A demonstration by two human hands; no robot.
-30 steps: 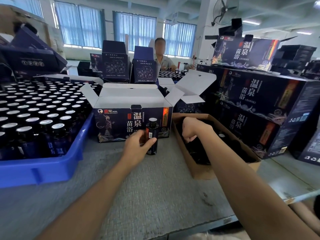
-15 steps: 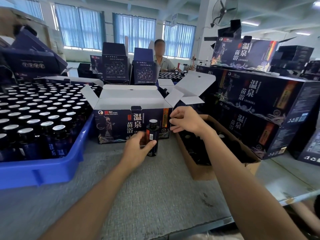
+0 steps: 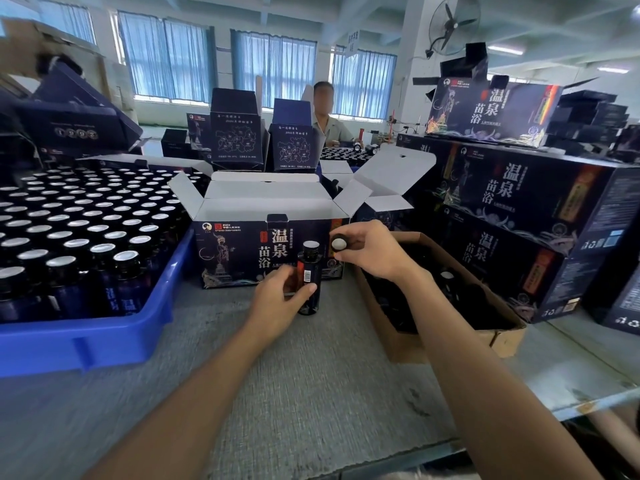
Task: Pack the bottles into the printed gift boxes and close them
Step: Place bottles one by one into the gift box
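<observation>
While the left hand grips the upright bottle on the tabletop, the right hand pinches a cap in its fingers.

My left hand grips an upright dark cylindrical bottle; my right hand pinches a round black cap just beside its top.

Windows w/ blue curtains, wall fan, white pillar, grey table
</observation>
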